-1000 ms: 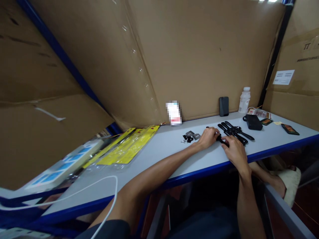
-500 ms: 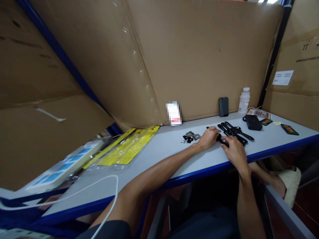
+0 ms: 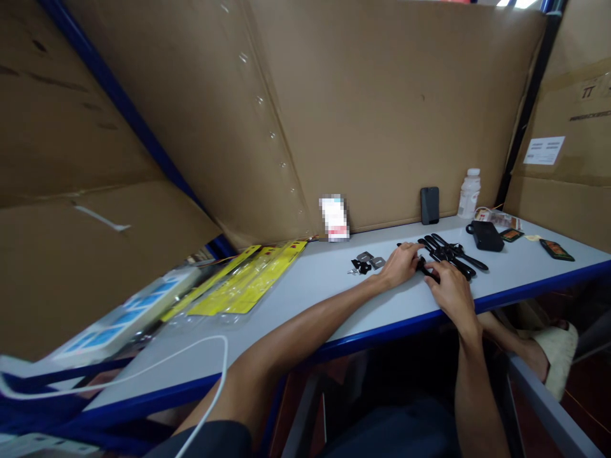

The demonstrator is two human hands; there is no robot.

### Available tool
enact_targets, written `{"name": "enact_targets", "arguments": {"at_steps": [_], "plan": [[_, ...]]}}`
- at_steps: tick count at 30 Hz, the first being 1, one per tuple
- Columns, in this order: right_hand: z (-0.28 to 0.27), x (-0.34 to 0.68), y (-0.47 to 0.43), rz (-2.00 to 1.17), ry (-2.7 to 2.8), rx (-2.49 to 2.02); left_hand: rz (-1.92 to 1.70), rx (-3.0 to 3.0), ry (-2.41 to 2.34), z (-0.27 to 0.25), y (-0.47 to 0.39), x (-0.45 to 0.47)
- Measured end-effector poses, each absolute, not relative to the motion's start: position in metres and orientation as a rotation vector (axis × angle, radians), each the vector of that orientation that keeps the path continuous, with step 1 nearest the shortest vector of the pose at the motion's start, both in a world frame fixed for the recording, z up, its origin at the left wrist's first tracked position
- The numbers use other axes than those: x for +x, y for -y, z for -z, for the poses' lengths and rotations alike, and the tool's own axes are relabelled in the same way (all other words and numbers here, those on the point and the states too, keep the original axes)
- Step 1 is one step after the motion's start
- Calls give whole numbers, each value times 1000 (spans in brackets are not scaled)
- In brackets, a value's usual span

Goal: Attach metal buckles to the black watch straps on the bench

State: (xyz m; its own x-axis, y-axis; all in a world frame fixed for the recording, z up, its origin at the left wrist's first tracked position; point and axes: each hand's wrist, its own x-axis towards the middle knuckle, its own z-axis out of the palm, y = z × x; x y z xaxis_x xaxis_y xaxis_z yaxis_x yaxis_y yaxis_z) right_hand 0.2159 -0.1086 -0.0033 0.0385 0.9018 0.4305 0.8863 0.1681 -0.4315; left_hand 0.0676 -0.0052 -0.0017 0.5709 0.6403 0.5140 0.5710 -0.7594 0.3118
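Note:
On the grey tabletop, my left hand [image 3: 402,264] is closed with its fingertips on a slim black handled piece [image 3: 428,273]. My right hand [image 3: 451,287] closes on the near end of that same piece, its fingers partly covering it. The exact kind of the piece is too small to make out. Just beyond my hands lies a pile of several similar black handled pieces [image 3: 453,253]. To the left of my left hand are small grey square plates [image 3: 377,262], little black parts [image 3: 363,268] and shiny bits that look like screws [image 3: 353,271].
Yellow-carded clear packages [image 3: 270,273] and a white box with blue panels [image 3: 128,318] lie left. A lit phone [image 3: 335,219], a dark phone-like slab [image 3: 430,205] and a bottle [image 3: 469,194] stand along the cardboard wall [image 3: 372,127]. A black case [image 3: 485,236] sits right.
The view has shifted very slightly. Both hands stay at the same place on the black piece, with no clear movement of the things around them.

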Motion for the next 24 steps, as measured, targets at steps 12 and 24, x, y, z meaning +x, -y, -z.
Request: {"name": "enact_targets", "arguments": {"at_steps": [12,24], "plan": [[4,216,109,-10,1835,-1702,-908,2691,-1049,-1,9,69],[5,216,109,-19,1812,-1680,-912,2646,-1082,-1,7,68]]}}
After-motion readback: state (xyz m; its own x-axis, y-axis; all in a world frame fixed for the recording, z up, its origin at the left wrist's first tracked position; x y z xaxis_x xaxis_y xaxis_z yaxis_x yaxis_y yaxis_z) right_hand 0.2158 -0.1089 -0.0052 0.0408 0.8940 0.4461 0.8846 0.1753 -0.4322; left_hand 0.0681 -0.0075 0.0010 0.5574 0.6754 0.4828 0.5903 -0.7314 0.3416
